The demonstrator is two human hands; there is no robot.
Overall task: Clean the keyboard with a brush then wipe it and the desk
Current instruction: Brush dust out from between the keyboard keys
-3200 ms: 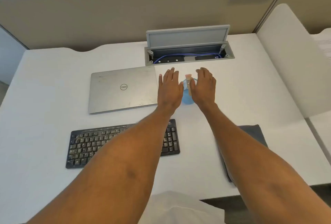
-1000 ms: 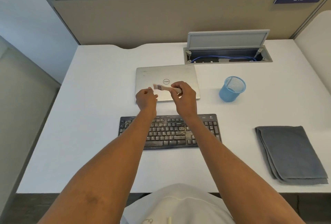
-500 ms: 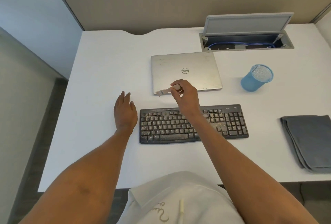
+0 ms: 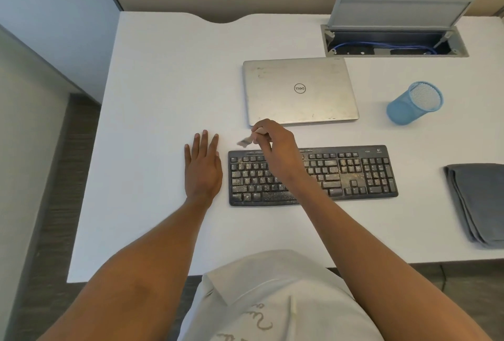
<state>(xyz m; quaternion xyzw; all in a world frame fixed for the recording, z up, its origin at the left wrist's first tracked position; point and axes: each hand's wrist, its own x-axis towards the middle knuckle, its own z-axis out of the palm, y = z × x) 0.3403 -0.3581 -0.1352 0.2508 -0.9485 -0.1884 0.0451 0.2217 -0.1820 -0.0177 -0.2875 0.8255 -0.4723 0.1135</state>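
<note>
head camera showed the black keyboard lying flat on the white desk, near you and a little right of centre, its keys speckled with pale dust and crumbs. your right hand hovered over the keyboard's far left corner, fingers curled round the handle of a small brush and pinching it. the bristle end pointed left and down, just past the keyboard's far edge. it was blurred, so you could not tell whether it touched anything. your left hand lay flat on the desk just left of the keyboard, fingers straight and close together, grasping nothing, with a thin strip of desk showing between thumb and keyboard.

just beyond the keyboard a closed silver laptop lay on the desk. to its right stood a blue mesh cup. a folded grey cloth lay right of the keyboard, apart from it, partly cut off by the frame edge. at the far right a cable box was set into the desk, its lid raised and a blue cable inside.
</note>
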